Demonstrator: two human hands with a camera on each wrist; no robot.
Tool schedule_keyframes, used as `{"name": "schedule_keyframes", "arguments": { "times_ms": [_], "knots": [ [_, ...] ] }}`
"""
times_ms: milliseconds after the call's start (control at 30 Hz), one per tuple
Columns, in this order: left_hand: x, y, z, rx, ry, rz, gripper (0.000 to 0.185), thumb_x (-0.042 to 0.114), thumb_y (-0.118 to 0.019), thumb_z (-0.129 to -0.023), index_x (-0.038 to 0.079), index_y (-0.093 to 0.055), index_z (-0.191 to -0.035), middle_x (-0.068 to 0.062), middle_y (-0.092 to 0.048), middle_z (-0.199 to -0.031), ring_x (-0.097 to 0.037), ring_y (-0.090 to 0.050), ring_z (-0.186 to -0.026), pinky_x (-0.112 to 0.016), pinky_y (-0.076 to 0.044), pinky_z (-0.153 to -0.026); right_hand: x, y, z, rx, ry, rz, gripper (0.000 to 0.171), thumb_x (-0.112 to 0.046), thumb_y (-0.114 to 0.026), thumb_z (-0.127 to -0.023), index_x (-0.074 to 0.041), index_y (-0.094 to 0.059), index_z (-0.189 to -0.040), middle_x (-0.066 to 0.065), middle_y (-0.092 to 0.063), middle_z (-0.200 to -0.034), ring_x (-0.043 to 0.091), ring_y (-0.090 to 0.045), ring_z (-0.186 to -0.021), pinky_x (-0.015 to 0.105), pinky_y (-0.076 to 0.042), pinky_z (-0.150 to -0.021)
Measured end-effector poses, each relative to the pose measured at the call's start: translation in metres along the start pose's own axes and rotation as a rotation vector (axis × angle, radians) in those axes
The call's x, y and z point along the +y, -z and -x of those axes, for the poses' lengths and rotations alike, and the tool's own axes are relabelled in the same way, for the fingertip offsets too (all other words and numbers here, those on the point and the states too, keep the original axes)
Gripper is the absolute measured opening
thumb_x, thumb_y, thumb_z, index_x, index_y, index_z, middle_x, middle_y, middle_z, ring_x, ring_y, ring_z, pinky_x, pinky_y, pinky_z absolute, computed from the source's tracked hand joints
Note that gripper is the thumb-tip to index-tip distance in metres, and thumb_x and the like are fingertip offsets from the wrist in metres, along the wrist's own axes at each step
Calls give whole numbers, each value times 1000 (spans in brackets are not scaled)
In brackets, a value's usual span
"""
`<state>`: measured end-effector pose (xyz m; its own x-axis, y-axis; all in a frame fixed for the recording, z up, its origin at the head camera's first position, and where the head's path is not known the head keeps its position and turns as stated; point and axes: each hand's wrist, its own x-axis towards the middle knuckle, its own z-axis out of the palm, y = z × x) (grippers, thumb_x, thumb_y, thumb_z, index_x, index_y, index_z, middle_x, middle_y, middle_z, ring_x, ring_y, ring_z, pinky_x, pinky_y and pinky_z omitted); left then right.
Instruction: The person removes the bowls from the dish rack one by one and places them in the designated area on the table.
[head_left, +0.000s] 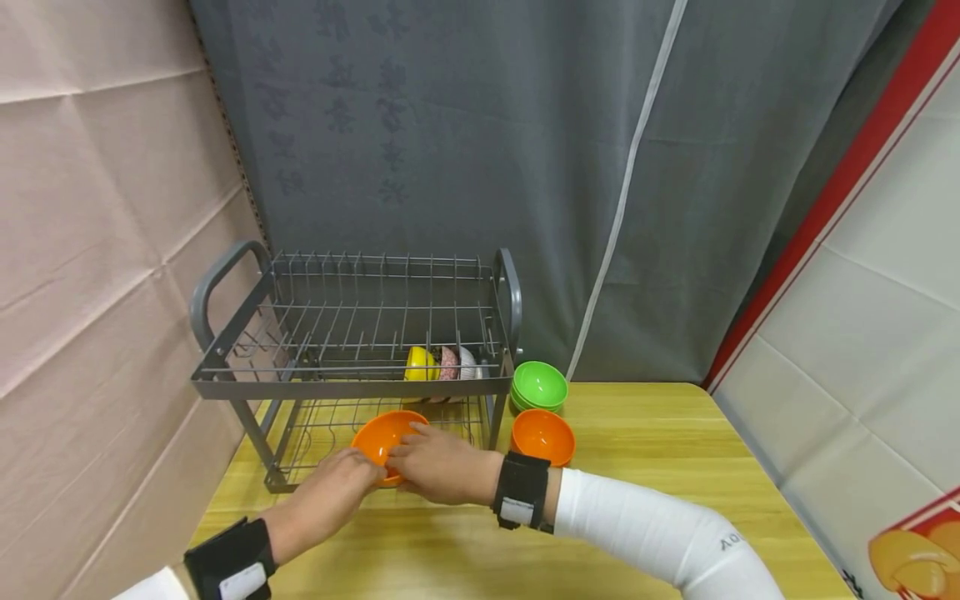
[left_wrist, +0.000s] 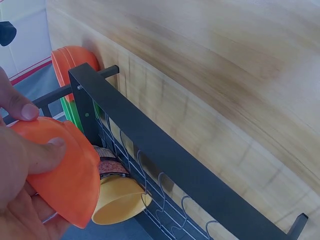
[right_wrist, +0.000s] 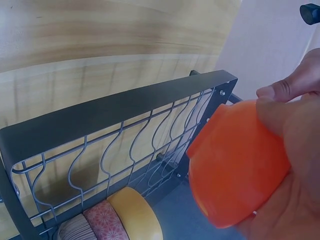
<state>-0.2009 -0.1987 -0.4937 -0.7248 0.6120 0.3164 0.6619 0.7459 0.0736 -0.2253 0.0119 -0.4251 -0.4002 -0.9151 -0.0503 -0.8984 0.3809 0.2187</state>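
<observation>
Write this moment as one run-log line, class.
left hand: holds orange bowl | right hand: holds same bowl | bowl: at dish rack lower tier front | nearby: bowls on table

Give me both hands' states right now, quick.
Left hand: grips the orange bowl at the lower tier of the dish rack.
Right hand: holds the same orange bowl, fingers curled round it.

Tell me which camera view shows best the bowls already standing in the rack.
The right wrist view: the yellow bowl, the pink flowered bowl and a striped bowl stand on edge, close behind the wire of the dish rack. The left wrist view shows two of them. In the head view they are small.
</observation>
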Motion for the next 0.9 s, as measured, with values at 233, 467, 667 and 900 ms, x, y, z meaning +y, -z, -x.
{"name": "schedule_keyframes", "arguments": {
  "times_ms": [233,467,667,900],
  "knots": [
    [29,49,-5,-84,26,14,23,-5,-78,-78,16,-71,-79,5,-73,-76,-8,-59,-72,-30,-51,-69,-1,0,1,7,0,8,17,-42,-62,-99,-26,-70,-96,-16,-72,-91,2,-65,-83,24,-50,-89],
    [30,50,-6,-45,10,-18,29,-9,-80,-73,18,-71,-75,7,-74,-76,-6,-63,-73,-32,-55,-73,1,0,1,15,-3,2,17,-43,-63,-98,-27,-69,-94,-17,-68,-82,-2,-54,-69,21,-46,-79],
    [28,49,-5,-23,0,-52,21,4,-82,-78,20,-72,-85,6,-77,-87,-9,-68,-82,-37,-55,-88,1,-1,1,18,-9,10,18,-43,-63,-97,-27,-70,-99,-17,-72,-89,-2,-61,-77,21,-49,-82],
    [29,53,-2,-74,96,-19,42,31,-77,-89,11,-70,-126,-9,-72,-127,-33,-63,-125,-54,-45,-111,3,-6,4,39,-17,34,21,-43,-63,-97,-28,-74,-105,-17,-76,-101,0,-70,-97,26,-53,-101]
  ]
}}
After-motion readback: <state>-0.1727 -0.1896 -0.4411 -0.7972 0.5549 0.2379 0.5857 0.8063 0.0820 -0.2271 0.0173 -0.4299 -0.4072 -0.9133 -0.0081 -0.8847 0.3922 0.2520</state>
